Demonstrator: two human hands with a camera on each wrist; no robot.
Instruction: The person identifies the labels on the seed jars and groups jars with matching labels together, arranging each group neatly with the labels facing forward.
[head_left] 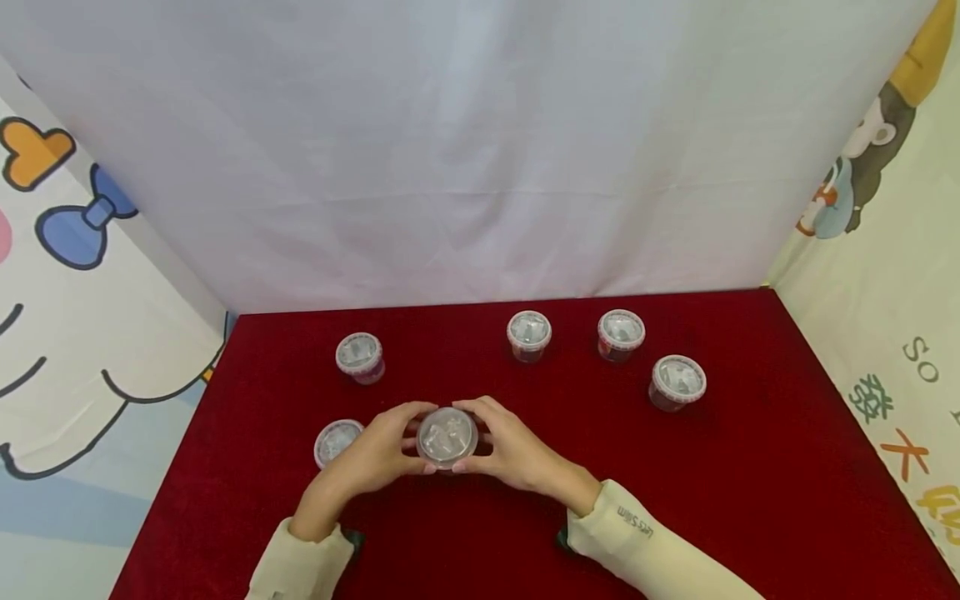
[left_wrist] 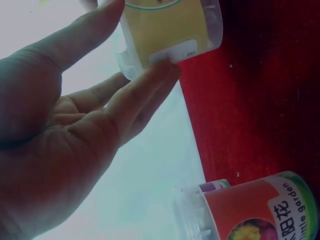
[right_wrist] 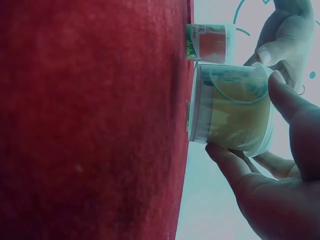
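Between both hands is a small clear plastic tub (head_left: pixel 447 435) with a see-through lid and a yellow label (right_wrist: pixel 237 117). My left hand (head_left: pixel 378 448) grips it from the left, thumb near me and fingers on the far side. From the right, my right hand (head_left: pixel 517 450) holds the same tub in a matching way. Whether its base touches the table cannot be told. Just left of my left hand is another lidded tub (head_left: pixel 337 442), partly hidden by that hand. In the left wrist view stands a tub (left_wrist: pixel 245 207) with an orange-red flower label.
More lidded tubs stand on the red cloth (head_left: pixel 750 483): one at the back left (head_left: pixel 360 357), one at back centre (head_left: pixel 528 335), and two to the right, a farther tub (head_left: pixel 621 333) and a nearer tub (head_left: pixel 677 382). A white curtain (head_left: pixel 450 167) hangs behind.
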